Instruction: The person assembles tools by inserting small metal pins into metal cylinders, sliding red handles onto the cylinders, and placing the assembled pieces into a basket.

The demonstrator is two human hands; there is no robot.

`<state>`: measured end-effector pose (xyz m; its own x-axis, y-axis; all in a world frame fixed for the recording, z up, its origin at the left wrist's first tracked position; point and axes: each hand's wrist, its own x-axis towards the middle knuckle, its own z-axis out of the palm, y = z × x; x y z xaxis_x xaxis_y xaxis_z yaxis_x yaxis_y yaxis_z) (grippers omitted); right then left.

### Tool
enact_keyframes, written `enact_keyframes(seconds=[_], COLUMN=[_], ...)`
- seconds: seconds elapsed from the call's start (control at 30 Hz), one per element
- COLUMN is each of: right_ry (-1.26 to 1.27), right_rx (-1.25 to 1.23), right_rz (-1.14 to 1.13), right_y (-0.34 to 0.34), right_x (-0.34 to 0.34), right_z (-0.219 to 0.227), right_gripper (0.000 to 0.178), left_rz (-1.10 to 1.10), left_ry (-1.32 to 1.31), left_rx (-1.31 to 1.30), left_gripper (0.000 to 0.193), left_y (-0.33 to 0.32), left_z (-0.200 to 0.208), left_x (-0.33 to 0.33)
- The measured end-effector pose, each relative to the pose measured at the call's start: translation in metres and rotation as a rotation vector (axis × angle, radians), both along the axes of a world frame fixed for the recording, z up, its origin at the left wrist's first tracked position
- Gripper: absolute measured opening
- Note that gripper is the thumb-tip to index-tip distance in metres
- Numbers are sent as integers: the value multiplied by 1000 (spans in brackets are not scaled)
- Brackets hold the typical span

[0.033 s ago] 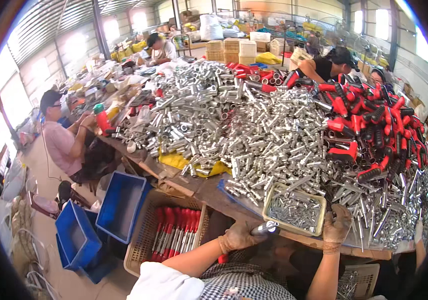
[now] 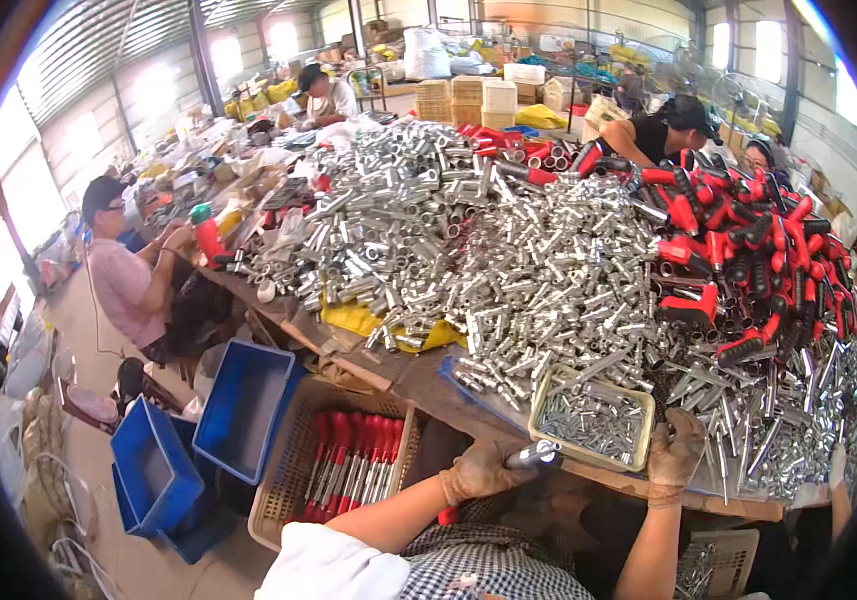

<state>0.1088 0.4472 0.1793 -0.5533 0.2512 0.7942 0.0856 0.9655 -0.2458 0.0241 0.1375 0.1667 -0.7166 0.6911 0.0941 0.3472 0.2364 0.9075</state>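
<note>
My gloved left hand is closed around a silver metal tube, whose open end points right, off the table's front edge. A small red piece shows below that wrist; whether it belongs to the tube I cannot tell. Just right of a pale plastic tray full of small silver pins, my gloved right hand is held with its fingers bent together. What it grips, if anything, is too small to make out. Behind the tray rises a big heap of silver metal fittings.
Red and black tool handles are piled at the right. Left of me stand a beige basket of red-handled tools and blue bins. A co-worker sits at the left; another person leans in behind the heap.
</note>
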Motion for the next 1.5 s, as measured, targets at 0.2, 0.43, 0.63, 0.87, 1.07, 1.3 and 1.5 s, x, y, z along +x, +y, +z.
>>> enact_keyframes(seconds=[0.2, 0.43, 0.63, 0.87, 1.07, 1.3, 1.5], right_ry=[65, -548, -697, -694, -675, -543, -641], right_rx=[170, -979, -442, -1055, -1584, -2272, -2101], right_rz=[141, 669, 698, 595, 347, 399, -138], right_y=[-20, -106, -100, -111, -118, -84, -108], right_x=[60, 77, 55, 33, 45, 89, 54], right_z=[8, -39, -62, -90, -94, -138, -118], right_gripper=[19, 25, 26, 23, 21, 12, 15], left_rz=[-47, -360, -338, -396, -304, -711, -625], left_ry=[143, -124, -168, -1673, -1713, -737, -76], left_rx=[357, 1175, 990, 559, 247, -243, -116], left_gripper=[27, 14, 15, 42, 59, 41, 38], left_y=[-17, -8, 27, 49, 149, 164, 126], left_z=[29, 34, -19, -134, -256, -333, -340], left_x=[21, 15, 35, 48, 80, 88, 71])
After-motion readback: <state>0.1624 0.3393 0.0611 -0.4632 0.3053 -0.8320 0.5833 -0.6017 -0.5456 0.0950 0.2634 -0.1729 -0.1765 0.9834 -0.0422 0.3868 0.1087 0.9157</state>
